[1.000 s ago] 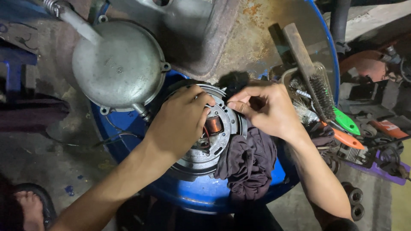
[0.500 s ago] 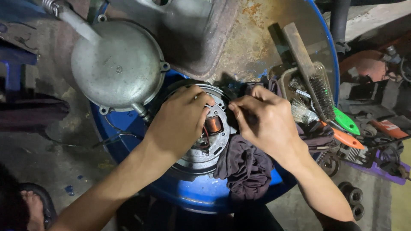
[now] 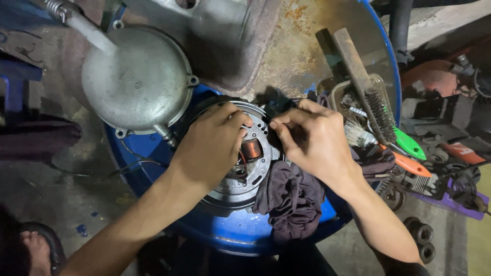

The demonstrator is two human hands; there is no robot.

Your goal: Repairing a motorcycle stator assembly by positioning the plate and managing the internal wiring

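A round metal stator plate [image 3: 244, 185] with a copper coil [image 3: 251, 149] lies on top of a blue drum [image 3: 230, 232]. My left hand [image 3: 212, 145] rests on the plate's left side, fingers curled over its upper rim. My right hand [image 3: 312, 138] hovers over the plate's right edge, thumb and fingers pinched together on something small that I cannot make out. A dark crumpled rag [image 3: 291, 199] lies under my right wrist, partly on the plate.
A round grey engine cover [image 3: 135, 82] sits at the drum's upper left. A wire brush with wooden handle [image 3: 360, 76], a clear tray, green- and orange-handled tools [image 3: 409, 153] lie at right. Rusty drum top [image 3: 307, 30] behind. A sandalled foot [image 3: 36, 250] at lower left.
My right hand has shifted slightly left and down over the plate's edge, fingers pinching closer to my left hand's fingertips. The left hand has stayed on the plate.
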